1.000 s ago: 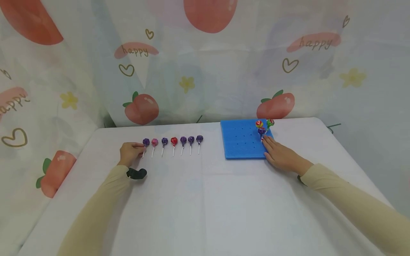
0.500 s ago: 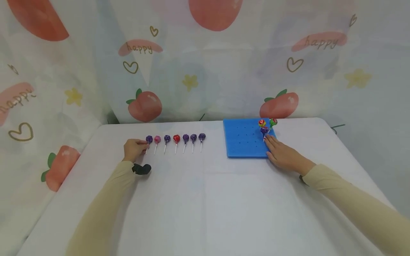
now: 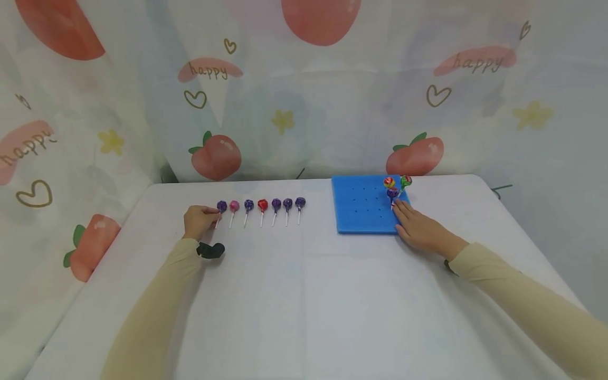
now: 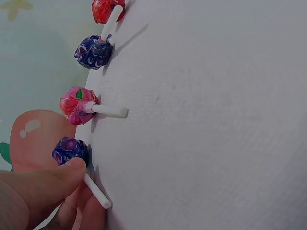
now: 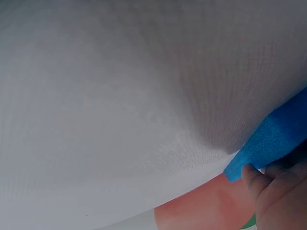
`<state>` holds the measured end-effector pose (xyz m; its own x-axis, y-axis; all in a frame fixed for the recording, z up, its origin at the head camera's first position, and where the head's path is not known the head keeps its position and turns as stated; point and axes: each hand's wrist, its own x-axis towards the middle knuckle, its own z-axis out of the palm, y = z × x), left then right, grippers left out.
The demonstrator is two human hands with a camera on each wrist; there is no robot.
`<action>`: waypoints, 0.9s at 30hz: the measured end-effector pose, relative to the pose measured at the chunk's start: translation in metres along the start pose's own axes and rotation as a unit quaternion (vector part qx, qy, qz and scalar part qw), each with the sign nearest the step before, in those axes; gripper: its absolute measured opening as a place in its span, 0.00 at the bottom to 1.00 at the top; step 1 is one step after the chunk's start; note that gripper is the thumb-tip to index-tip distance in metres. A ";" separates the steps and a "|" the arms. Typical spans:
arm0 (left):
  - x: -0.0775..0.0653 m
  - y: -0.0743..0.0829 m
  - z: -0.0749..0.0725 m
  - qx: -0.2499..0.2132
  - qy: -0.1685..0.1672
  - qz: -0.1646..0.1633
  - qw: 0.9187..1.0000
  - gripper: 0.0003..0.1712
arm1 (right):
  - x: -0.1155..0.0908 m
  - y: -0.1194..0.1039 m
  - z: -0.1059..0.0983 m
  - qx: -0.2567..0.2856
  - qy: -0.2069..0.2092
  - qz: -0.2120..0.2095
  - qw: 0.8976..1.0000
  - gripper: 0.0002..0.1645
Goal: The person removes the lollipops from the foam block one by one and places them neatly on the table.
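Note:
At the left end of a row of lollipops, my left hand (image 3: 198, 221) pinches a purple-wrapped lollipop (image 4: 70, 149) between thumb and fingers, just below its head; its white stick slants down toward the cloth. My right hand (image 3: 425, 228) rests on the right edge of a blue foam board (image 3: 366, 226) with its fingers stretched out. The fingertips lie right by a purple lollipop (image 3: 392, 192) standing in the board. Behind that one stand a red-and-yellow lollipop (image 3: 389, 182) and a green one (image 3: 406, 181). In the right wrist view the thumb touches the board's side.
Beside the pinched lollipop lie a pink lollipop (image 3: 234, 206), a red lollipop (image 3: 263, 205) and several purple ones, sticks toward me. Small holes dot the board. A white cloth (image 3: 304, 306) covers the table, and a patterned curtain (image 3: 332, 105) hangs along its back and left.
The whole head view has shifted slightly right. My left hand stays on the purple lollipop at the row's end, and my right hand keeps its place on the board.

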<state>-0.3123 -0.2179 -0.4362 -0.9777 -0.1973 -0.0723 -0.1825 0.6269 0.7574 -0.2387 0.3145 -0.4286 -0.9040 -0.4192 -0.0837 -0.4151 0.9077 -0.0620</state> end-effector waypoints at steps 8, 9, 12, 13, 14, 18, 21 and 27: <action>-0.003 0.002 -0.003 -0.002 -0.004 0.002 1.000 0.15 | -0.001 -0.003 -0.002 0.008 -0.001 0.002 1.000 0.36; -0.003 0.002 -0.004 0.000 -0.005 0.003 1.000 0.15 | -0.001 -0.004 -0.003 0.007 -0.002 0.003 1.000 0.36; -0.004 0.002 -0.007 0.001 -0.005 0.009 1.000 0.16 | -0.002 -0.004 -0.003 0.005 -0.001 0.003 1.000 0.36; -0.005 0.002 -0.009 0.002 -0.003 0.011 1.000 0.16 | -0.002 -0.004 -0.003 0.005 -0.001 0.003 1.000 0.36; -0.005 0.002 -0.010 -0.001 -0.002 0.013 1.000 0.17 | -0.002 -0.004 -0.003 0.005 0.001 0.003 1.000 0.36; -0.004 0.003 -0.015 -0.030 0.010 0.006 0.999 0.18 | -0.002 -0.004 -0.004 0.004 0.001 0.002 1.000 0.36; -0.003 0.005 -0.015 -0.067 0.022 -0.003 0.998 0.18 | -0.002 -0.004 -0.004 0.004 0.003 0.002 1.000 0.36; -0.012 0.020 -0.010 -0.137 0.028 0.018 0.990 0.19 | -0.002 -0.004 -0.002 0.001 0.005 0.001 1.000 0.36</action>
<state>-0.3035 -0.2108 -0.4133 -0.9741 -0.2256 -0.0118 -0.1054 0.4074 0.9071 -0.2353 0.3122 -0.4262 -0.9057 -0.4175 -0.0735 -0.4136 0.9083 -0.0632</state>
